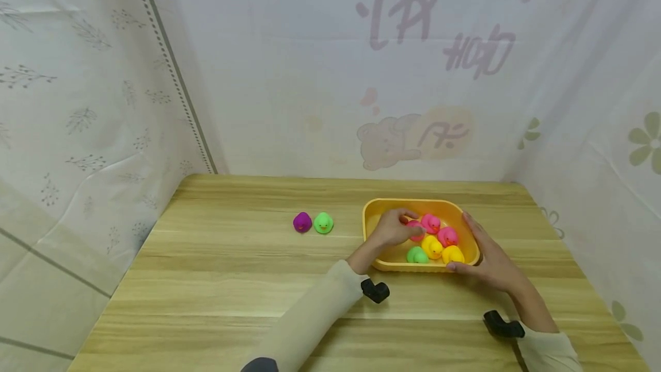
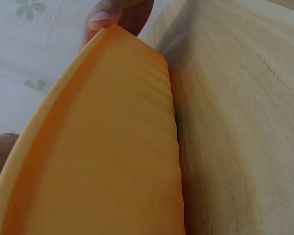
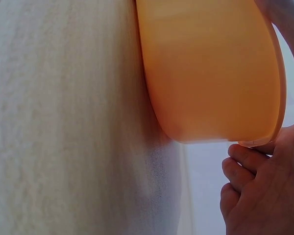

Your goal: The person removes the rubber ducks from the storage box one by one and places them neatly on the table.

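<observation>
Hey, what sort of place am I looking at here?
Probably a small screened-off tabletop setup, likely indoors: printed cloth lines the back and sides of a wood-grain table, which holds a yellow-orange tray of toy ducks.

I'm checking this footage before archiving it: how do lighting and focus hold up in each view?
Head: fairly even light, purple duck reasonably clear; left wrist: dim, the orange tray's outer wall shaded; right wrist: tabletop grain soft, shadow beside the tray, right hand dark against a bright background.

Soft light over the table [image 1: 206, 280], dimmer wrist views with blur and shadow beside the tray [image 3: 220, 73]
</observation>
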Demonstrator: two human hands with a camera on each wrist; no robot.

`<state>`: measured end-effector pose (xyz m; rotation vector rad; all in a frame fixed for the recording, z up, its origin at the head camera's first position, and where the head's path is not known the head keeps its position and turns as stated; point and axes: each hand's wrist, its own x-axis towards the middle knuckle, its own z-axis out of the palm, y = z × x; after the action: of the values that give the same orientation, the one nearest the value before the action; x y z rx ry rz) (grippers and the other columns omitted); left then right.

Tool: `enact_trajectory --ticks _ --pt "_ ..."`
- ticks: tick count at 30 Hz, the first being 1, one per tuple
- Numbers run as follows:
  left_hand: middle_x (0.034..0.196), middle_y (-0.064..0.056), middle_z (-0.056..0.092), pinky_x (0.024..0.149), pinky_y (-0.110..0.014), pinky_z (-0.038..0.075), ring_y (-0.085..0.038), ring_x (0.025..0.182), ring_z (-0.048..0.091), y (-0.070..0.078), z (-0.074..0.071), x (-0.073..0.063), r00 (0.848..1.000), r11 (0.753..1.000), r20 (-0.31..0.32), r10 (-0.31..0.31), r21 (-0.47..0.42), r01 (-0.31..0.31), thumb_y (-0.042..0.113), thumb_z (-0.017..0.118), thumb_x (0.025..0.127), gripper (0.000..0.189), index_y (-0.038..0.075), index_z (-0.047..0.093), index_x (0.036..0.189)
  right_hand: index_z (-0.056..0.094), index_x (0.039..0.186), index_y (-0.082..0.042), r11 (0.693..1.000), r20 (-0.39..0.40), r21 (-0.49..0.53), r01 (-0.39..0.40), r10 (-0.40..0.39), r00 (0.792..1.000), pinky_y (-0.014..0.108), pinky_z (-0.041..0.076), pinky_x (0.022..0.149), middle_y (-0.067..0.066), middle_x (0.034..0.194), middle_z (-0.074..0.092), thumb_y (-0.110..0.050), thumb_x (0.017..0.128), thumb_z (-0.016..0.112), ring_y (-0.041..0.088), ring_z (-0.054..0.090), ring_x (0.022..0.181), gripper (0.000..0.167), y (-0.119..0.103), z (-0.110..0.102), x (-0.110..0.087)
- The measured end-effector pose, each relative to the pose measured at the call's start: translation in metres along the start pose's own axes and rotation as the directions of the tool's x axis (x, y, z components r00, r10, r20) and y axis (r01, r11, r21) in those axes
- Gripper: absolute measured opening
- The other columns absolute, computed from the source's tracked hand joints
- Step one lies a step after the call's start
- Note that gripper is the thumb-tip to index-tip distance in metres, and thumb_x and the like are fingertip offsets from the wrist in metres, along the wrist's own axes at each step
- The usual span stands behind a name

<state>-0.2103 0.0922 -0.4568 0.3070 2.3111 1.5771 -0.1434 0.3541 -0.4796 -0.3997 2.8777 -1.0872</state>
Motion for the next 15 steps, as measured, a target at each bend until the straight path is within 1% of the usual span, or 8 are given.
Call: enact_trajectory --ticks 3,6,9,13,15 --pt "0.12 -0.016 0.067 0.075 -0.026 0.052 -0.017 0.092 0.058 -0.0006 0.001 0.0014 1.0 1.0 -0.011 -0.008 -0.003 0.008 0.023 0.08 0.09 0.033 0.007 0.074 0.118 0.003 0.167 -0.018 1.0 -0.001 0.0 0.003 -0.003 1.0 0.082 0.022 0.109 0.019 0.173 0.007 -0.033 0.081 0.087 0.059 0.018 0.15 0.121 -0.0001 -0.0001 0.0" --pt "0.115 -0.013 0.068 0.072 -0.024 0.05 -0.016 0.089 0.057 -0.0009 0.0026 0.0025 1.0 1.0 -0.024 -0.01 0.025 0.011 0.021 0.08 0.09 0.026 0.007 0.076 0.113 0.004 0.167 -0.018 1.0 -0.003 0.001 0.006 -0.006 1.0 0.082 0.022 0.109 0.02 0.173 0.007 -0.033 0.081 0.087 0.059 0.019 0.15 0.121 0.0001 -0.0003 0.0002" --pt "0.111 -0.01 0.067 0.07 -0.022 0.049 -0.015 0.086 0.055 -0.0007 0.0042 0.0029 0.999 0.998 -0.036 -0.024 0.05 0.026 0.02 0.079 0.091 0.021 0.009 0.076 0.108 0.004 0.167 -0.018 1.0 -0.002 -0.002 0.006 -0.006 1.0 0.082 0.022 0.109 0.019 0.173 0.008 -0.034 0.08 0.087 0.059 0.019 0.15 0.121 0.0005 -0.0001 0.0007" --pt "0.107 -0.008 0.066 0.068 -0.022 0.047 -0.015 0.083 0.054 -0.0008 0.0057 0.0036 0.998 0.997 -0.046 -0.032 0.062 0.035 0.019 0.079 0.091 0.017 0.01 0.075 0.104 0.004 0.167 -0.018 1.0 -0.003 -0.006 0.006 -0.006 1.0 0.082 0.022 0.109 0.019 0.173 0.008 -0.034 0.08 0.087 0.059 0.02 0.15 0.122 0.0007 0.0004 0.0011" --pt "0.107 -0.009 0.066 0.067 -0.022 0.047 -0.015 0.083 0.054 -0.0013 0.0057 0.0036 0.999 0.997 -0.045 -0.023 0.067 0.026 0.019 0.079 0.091 0.016 0.009 0.074 0.104 0.004 0.167 -0.018 1.0 -0.003 -0.003 0.006 -0.006 1.0 0.082 0.022 0.109 0.019 0.173 0.008 -0.034 0.08 0.088 0.059 0.02 0.15 0.122 0.0004 0.0004 0.0009"
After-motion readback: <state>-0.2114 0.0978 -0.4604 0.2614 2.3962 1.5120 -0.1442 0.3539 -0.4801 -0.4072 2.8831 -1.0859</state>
